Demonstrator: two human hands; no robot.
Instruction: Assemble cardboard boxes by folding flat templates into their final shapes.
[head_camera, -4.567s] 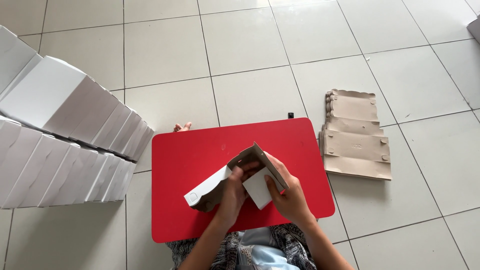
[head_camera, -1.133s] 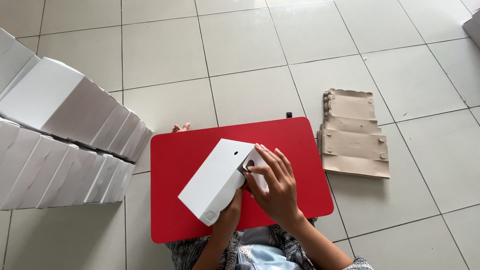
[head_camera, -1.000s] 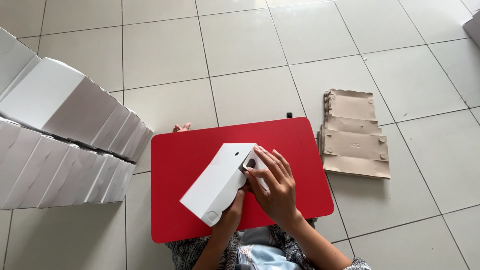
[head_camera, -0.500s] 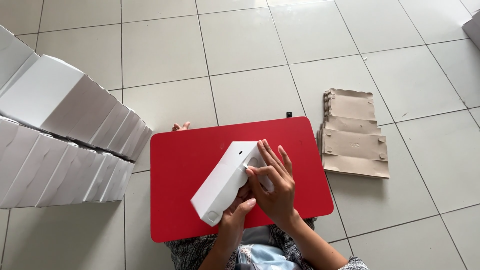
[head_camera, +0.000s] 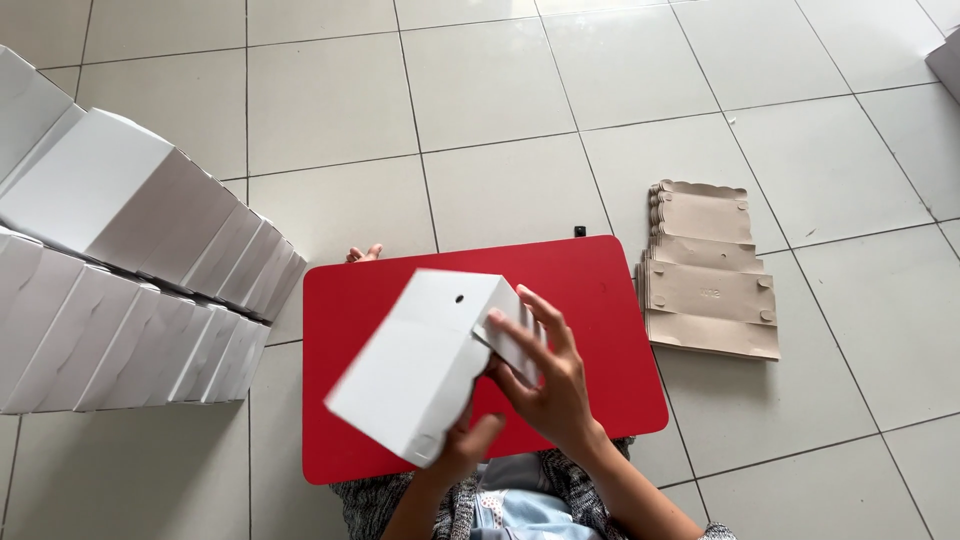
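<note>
A white folded cardboard box (head_camera: 420, 360) is held tilted above the red table (head_camera: 590, 290), its long side facing up and a small hole near its far edge. My left hand (head_camera: 468, 445) grips the box from underneath at its near end, mostly hidden by it. My right hand (head_camera: 545, 375) presses on the box's right end flap with fingers spread over it.
Two rows of finished white boxes (head_camera: 130, 280) lean together on the tiled floor at the left. A stack of flat brown cardboard blanks (head_camera: 705, 270) lies on the floor right of the table. Toes (head_camera: 362, 254) show beyond the table's far edge.
The half-folded blank has become a closed white box. Over the last second the box has turned and lifted, with its near end swinging toward me, while both hands stay on it.
</note>
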